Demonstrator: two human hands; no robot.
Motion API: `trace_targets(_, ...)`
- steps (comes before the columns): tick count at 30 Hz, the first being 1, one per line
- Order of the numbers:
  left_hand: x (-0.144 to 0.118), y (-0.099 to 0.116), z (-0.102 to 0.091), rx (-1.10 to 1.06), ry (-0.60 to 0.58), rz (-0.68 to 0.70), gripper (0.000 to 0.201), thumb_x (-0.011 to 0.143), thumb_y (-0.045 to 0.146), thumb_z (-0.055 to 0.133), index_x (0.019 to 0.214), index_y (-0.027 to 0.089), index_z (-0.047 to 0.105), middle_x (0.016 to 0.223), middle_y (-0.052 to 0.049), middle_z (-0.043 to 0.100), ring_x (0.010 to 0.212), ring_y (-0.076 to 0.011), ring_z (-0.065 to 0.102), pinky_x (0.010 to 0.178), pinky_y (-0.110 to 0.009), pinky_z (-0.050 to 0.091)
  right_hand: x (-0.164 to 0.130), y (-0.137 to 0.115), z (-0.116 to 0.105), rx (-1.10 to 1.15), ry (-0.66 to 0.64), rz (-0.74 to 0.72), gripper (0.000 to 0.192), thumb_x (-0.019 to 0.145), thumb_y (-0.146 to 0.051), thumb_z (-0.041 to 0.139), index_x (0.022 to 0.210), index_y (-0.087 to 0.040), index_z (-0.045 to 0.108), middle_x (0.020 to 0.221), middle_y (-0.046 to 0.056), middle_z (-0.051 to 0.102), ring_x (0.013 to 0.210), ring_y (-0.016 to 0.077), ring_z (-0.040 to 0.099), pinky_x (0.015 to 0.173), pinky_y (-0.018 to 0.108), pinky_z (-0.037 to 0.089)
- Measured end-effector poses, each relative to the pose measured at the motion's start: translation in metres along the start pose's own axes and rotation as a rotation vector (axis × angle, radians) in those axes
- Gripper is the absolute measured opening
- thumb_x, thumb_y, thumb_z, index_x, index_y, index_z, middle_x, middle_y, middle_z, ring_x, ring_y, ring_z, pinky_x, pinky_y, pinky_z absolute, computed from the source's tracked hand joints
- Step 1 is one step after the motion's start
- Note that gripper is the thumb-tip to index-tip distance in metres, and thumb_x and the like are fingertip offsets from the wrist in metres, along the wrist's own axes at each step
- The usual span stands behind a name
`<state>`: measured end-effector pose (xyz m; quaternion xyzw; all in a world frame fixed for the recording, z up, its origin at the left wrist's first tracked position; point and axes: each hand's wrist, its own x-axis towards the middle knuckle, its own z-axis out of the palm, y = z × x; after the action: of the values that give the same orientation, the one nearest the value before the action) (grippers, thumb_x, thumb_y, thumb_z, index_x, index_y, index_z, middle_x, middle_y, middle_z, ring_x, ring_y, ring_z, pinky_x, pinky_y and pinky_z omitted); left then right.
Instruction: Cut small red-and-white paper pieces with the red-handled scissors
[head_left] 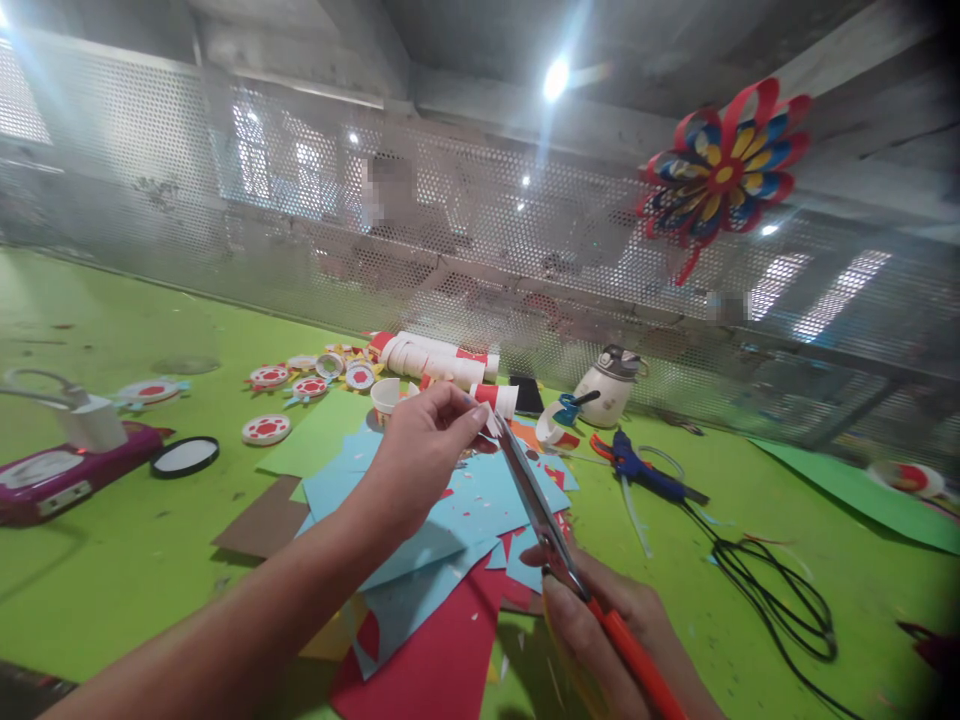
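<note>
Between the thumb and fingers of my left hand (421,450) is a small white piece of paper (491,420). My right hand (600,620) grips a pair of scissors (536,500) with orange handles, the blades pointing up and away from me. Their tips meet the white piece at my left fingertips. Below both hands lie overlapping sheets of light blue paper (442,535) strewn with small scraps, and a red sheet (427,650) sticks out nearer to me. Just beyond my left hand are a cut paper cup (386,397) and stacked paper cups (435,360) lying on their sides.
A blue glue gun (649,475) with a coiled black cable (780,590) lies at right, near a white jug (609,388). At left are a purple power strip (75,470), a black-rimmed disc (185,456) and several red-and-white paper discs (267,430). A perforated metal screen (465,250) stands behind the green table (187,600).
</note>
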<state>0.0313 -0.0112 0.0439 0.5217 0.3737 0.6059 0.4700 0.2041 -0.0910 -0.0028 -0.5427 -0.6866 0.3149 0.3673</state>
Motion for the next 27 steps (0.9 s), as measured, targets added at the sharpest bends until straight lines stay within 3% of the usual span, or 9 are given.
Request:
trace_targets(13, -0.0001, -0.0004, 0.0002, -0.019, -0.019, -0.003, 0.012, 0.078, 0.02, 0.059, 0.068, 0.016, 0.053, 0.067, -0.002, 0.066, 0.062, -0.0131, 0.062, 0.066, -0.027, 0.049, 0.001, 0.0022, 0.0007, 0.01, -0.012, -0.05, 0.04, 0.087, -0.052, 0.044, 0.092, -0.017, 0.063, 0.058, -0.002, 0.047, 0.052, 0.0148, 0.045, 0.049, 0.026, 0.034)
trace_targets(18, 0.0002, -0.0014, -0.0003, -0.025, -0.013, -0.016, 0.013, 0.077, 0.021, 0.06, 0.067, 0.016, 0.054, 0.064, 0.0, 0.064, 0.06, -0.0116, 0.061, 0.063, -0.025, 0.047, 0.0003, 0.0, 0.0019, -0.001, 0.002, -0.031, 0.041, 0.086, -0.052, 0.044, 0.087, -0.016, 0.064, 0.054, -0.004, 0.039, 0.046, 0.0121, 0.035, 0.045, 0.025, 0.028)
trace_targets(27, 0.0024, -0.0033, -0.0025, -0.038, -0.049, -0.026, 0.013, 0.077, 0.023, 0.061, 0.068, 0.016, 0.055, 0.066, -0.002, 0.065, 0.059, -0.0116, 0.059, 0.063, -0.026, 0.048, 0.0021, -0.0005, 0.0015, 0.02, 0.031, 0.003, 0.045, 0.083, -0.055, 0.046, 0.09, -0.015, 0.064, 0.057, -0.002, 0.046, 0.051, 0.0148, 0.047, 0.05, 0.025, 0.036)
